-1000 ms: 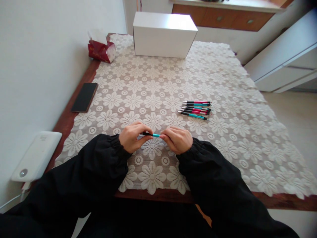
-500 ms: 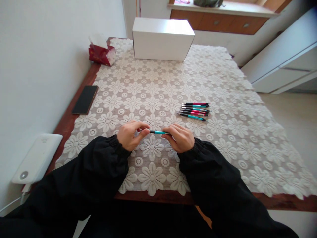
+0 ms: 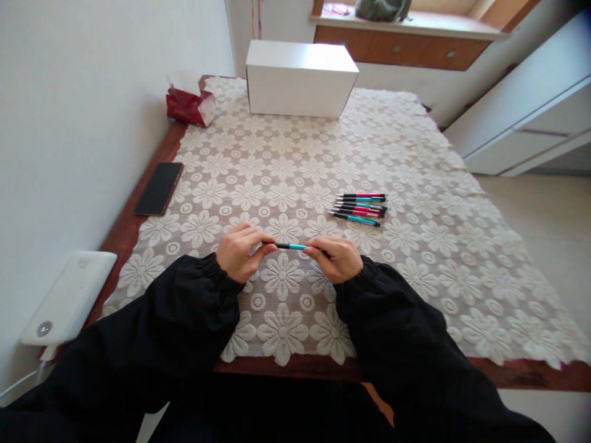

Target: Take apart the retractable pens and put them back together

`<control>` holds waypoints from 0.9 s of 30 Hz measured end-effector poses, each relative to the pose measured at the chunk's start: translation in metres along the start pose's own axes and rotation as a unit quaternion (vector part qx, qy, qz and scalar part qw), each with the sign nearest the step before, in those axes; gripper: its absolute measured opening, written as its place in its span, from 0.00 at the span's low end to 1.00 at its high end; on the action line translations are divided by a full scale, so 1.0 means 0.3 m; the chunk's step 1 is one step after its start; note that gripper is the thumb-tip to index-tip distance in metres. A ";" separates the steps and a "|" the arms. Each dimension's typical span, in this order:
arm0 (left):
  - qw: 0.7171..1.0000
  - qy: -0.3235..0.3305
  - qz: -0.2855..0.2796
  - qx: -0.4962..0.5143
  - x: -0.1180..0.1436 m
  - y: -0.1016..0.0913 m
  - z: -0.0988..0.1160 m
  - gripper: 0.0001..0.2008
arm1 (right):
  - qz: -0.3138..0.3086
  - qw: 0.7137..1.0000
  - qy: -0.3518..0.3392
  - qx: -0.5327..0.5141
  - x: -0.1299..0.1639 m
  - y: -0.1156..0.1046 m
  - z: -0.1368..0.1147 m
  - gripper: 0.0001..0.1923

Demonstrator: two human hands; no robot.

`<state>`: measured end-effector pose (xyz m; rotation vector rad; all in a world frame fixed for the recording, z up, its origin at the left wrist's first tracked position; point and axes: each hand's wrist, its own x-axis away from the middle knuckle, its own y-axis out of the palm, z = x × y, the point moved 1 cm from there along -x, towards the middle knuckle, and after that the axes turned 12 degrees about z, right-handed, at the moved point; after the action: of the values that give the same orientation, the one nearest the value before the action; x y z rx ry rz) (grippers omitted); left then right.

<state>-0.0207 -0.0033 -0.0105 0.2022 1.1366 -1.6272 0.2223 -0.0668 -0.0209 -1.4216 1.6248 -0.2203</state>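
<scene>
A turquoise and black pen (image 3: 290,246) lies level between my two hands, above the lace tablecloth (image 3: 282,332). My left hand (image 3: 242,251) is closed, pinching the black end between thumb and fingers. The turquoise end is gripped by my right hand (image 3: 337,257), also closed, and its tip is hidden in the fingers. Just beyond my right hand lies a group of several pens (image 3: 359,209), red and black or turquoise and black, side by side with their metal tips to the left.
A white box (image 3: 300,89) stands at the table's far end. Along the left edge are a red tissue pack (image 3: 187,107), a dark phone (image 3: 159,189) and a white power bank (image 3: 71,296) with a cable. White cabinets (image 3: 512,117) stand beyond the right side.
The right fingers have closed into a tighter pinch on the turquoise end, and more of the black part shows beside my left hand. The view has tilted slightly.
</scene>
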 end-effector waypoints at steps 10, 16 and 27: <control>0.999 -0.026 -0.019 0.017 -0.004 0.000 -0.005 0.14 | 0.061 0.995 -0.075 0.036 -0.013 -0.018 -0.014 0.14; 1.000 0.012 0.007 -0.005 0.001 -0.001 -0.006 0.12 | 0.040 0.998 -0.032 0.029 -0.002 -0.011 -0.040 0.17; 0.999 -0.026 -0.016 0.025 -0.005 -0.003 -0.003 0.15 | 0.078 0.996 -0.039 -0.021 -0.011 -0.018 -0.040 0.13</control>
<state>-0.0213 -0.0016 -0.0095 0.1730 1.0654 -1.6802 0.2170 -0.0706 -0.0091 -1.3106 1.6751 -0.0393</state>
